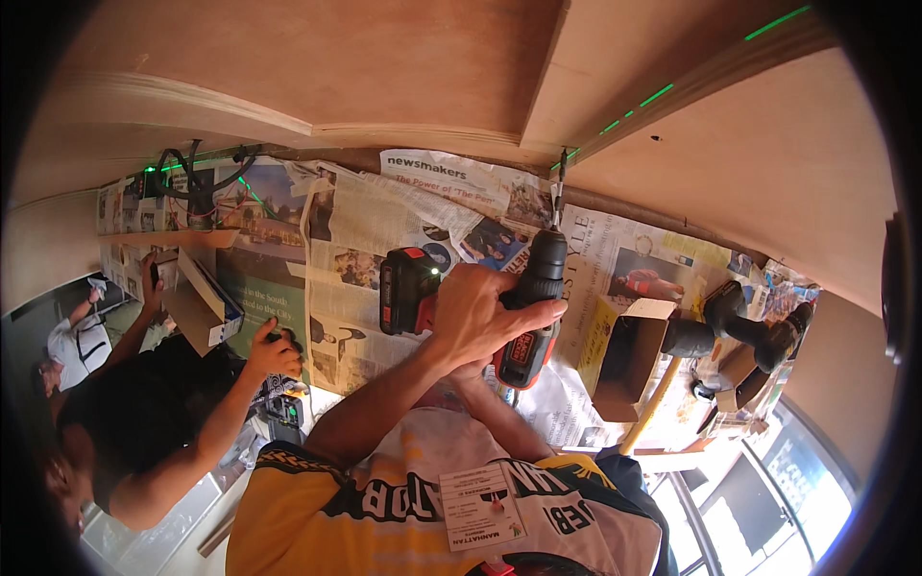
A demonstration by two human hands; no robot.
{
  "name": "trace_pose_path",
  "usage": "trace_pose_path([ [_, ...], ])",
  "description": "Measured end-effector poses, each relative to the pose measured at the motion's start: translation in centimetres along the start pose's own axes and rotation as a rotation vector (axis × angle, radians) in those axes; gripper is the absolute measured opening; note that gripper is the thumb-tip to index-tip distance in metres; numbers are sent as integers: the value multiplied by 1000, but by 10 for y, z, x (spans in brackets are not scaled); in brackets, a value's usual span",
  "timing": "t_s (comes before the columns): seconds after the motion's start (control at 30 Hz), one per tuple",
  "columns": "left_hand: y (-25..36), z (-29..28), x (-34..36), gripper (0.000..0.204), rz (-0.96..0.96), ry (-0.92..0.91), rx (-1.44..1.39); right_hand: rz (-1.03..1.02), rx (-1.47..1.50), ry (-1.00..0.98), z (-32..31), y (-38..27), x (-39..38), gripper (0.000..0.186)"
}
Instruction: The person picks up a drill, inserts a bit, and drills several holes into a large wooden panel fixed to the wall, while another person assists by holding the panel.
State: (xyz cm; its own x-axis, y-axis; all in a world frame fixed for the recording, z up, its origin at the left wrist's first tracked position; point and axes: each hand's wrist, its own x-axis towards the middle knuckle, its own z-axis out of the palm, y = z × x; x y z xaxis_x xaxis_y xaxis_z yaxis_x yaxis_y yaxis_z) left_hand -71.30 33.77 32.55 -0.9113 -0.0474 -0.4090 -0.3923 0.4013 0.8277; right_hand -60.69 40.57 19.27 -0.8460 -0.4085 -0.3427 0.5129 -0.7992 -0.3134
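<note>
Close to the smooth brown wooden panels (413, 58), a black-and-orange cordless drill (527, 359) points its slim metal bit (558, 204) toward their seam. The left hand (471, 309) curls around the drill; the right hand (469, 371) is mostly hidden, its grip impossible to tell. Rightward, an open yellow cardboard box (597, 348) sits on printed newspaper sheets (370, 226).

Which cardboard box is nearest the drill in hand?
The yellow-sided open box, just right of the cordless drill. The small brown box sits farther right; the left-hand box is over by the co-worker.
</note>
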Motion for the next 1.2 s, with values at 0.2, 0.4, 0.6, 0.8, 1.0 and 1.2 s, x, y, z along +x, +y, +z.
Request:
trace_pose_path([
  [0.2,1,0,7,50,-14,49,32,3,19,-9,2,0,6,55],
  [0.4,-1,-3,13,59,27,68,17,-3,52,-18,-4,1,13,56],
  [0.6,-9,3,10,64,35,59,-11,-29,51,-10,-3,0,13,56],
  [0.8,-16,4,10,69,32,18,45,-48,45,5,1,-4,10,57],
  [1.0,-26,-26,54,50,172,273,-13,-354,-273,75,45,-35,7,56],
  [1.2,-44,-29,144,37,562,911,536,-297,-416,3,26,-54,-46,56],
])
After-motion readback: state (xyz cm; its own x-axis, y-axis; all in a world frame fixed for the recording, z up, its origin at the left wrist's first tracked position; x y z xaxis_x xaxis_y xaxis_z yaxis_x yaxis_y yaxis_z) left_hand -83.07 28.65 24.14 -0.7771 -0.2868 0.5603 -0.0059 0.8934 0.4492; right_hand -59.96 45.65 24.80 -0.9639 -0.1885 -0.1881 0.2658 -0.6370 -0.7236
